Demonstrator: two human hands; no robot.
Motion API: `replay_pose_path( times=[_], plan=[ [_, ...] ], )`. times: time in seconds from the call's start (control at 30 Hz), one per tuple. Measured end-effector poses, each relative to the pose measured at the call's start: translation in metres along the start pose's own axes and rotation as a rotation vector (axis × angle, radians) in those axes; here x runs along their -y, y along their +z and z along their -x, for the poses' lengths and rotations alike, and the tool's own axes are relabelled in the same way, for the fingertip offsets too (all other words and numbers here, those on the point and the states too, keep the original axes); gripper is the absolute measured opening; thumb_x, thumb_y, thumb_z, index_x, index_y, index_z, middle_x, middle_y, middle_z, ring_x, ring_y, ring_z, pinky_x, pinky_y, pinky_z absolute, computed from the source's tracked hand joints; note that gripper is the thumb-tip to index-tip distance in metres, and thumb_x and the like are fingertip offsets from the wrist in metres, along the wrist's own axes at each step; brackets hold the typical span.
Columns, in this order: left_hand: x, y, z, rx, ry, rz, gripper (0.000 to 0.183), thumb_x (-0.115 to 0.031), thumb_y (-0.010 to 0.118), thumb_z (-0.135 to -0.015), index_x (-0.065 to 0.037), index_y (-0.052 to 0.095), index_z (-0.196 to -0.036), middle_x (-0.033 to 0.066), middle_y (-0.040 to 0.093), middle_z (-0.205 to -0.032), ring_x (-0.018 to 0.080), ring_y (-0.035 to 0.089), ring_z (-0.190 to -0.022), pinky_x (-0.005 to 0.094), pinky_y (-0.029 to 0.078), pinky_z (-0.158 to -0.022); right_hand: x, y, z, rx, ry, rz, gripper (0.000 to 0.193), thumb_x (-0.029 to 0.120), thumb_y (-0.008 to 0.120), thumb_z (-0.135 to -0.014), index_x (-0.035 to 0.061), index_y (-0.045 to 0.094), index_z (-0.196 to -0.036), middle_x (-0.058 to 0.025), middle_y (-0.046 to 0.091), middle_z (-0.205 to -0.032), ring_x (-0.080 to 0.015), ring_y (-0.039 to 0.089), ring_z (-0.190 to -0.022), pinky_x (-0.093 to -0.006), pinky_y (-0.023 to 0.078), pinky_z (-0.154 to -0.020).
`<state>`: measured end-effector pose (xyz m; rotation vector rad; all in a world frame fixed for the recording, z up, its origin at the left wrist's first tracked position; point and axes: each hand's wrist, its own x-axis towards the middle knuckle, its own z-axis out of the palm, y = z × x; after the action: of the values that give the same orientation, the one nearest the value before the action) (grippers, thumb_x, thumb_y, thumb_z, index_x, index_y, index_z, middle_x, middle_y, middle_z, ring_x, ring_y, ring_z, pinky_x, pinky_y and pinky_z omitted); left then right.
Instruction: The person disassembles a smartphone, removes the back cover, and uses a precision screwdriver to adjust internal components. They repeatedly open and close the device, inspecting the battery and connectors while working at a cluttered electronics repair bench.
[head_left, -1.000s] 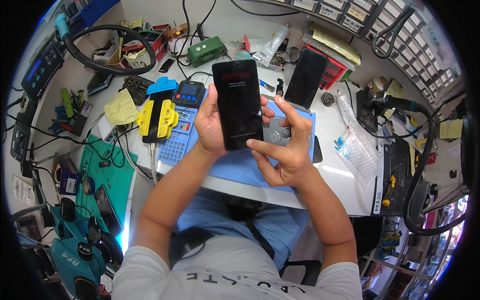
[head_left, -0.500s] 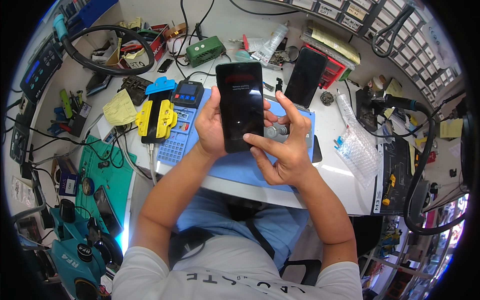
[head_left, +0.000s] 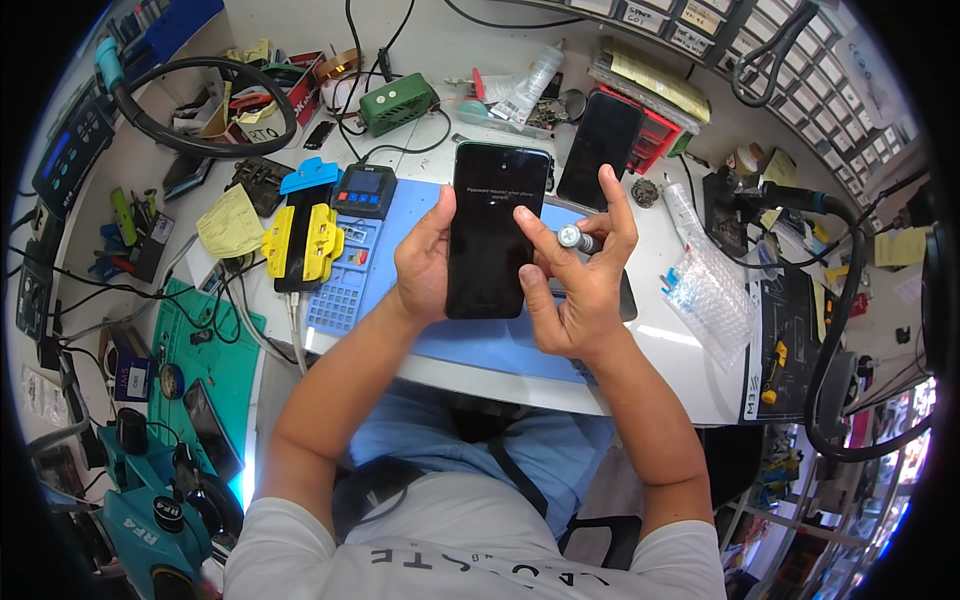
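A black smartphone (head_left: pixel 498 250) stands upright in my left hand (head_left: pixel 425 258), the thumb along its left edge and the other fingers mostly hidden behind it. Its dark screen carries a small line of pale text near the top. My right hand (head_left: pixel 583 285) is at the phone's right side, its index fingertip at the upper right part of the screen and its thumb beside the right edge. Tucked in the curled fingers of that hand is a grey cylinder that looks like a screwdriver (head_left: pixel 572 237), its round cross-marked end toward me.
Under my hands lies a blue work mat (head_left: pixel 440 335). Yellow-and-blue clamps (head_left: pixel 305 240) and a small metering device (head_left: pixel 363 190) sit left of it. Beyond the phone leans a second dark phone (head_left: pixel 600 145). Bubble wrap (head_left: pixel 708 300) lies right; a teal microscope (head_left: pixel 150 510) stands lower left.
My right index fingertip has moved from the screen's lower part up to its upper right. The screen text has changed. The phone sits slightly lower and further right in view.
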<state>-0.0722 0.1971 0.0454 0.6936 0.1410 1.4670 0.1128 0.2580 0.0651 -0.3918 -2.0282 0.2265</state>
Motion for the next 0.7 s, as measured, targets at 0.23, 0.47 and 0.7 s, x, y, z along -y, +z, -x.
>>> replay_pose_path(
  times=[0.23,0.47,0.7],
  plan=[
    [0.000,0.003,-0.001,-0.099,0.036,0.015,0.069,-0.054,0.025,-0.112,-0.002,0.046,-0.152,0.0202,0.064,-0.136,0.0319,0.066,-0.123,0.0470,0.054,-0.106,-0.001,0.000,0.002,-0.002,0.015,-0.012,0.051,0.012,0.072,-0.081,0.0208,0.076,-0.132,-0.0309,0.026,-0.164,-0.0290,0.043,-0.112,-0.0364,0.040,-0.091],
    [0.001,0.001,-0.001,-0.045,0.032,-0.130,0.073,-0.057,0.024,-0.111,0.001,0.051,-0.145,0.0227,0.067,-0.128,0.0331,0.069,-0.114,0.0465,0.057,-0.100,0.011,0.000,0.001,0.107,-0.071,0.064,0.042,0.019,0.074,-0.086,0.0248,0.078,-0.127,-0.0323,0.024,-0.164,-0.0315,0.038,-0.127,-0.0372,0.039,-0.093],
    [0.002,0.005,0.000,-0.173,0.069,-0.151,0.075,-0.059,0.024,-0.111,0.001,0.053,-0.143,0.0225,0.068,-0.123,0.0396,0.069,-0.113,0.0500,0.057,-0.100,0.013,0.009,0.006,0.145,-0.076,-0.062,0.037,0.016,0.079,-0.082,0.0250,0.082,-0.118,-0.0271,0.026,-0.166,-0.0332,0.037,-0.133,-0.0373,0.040,-0.100]
  ],
)
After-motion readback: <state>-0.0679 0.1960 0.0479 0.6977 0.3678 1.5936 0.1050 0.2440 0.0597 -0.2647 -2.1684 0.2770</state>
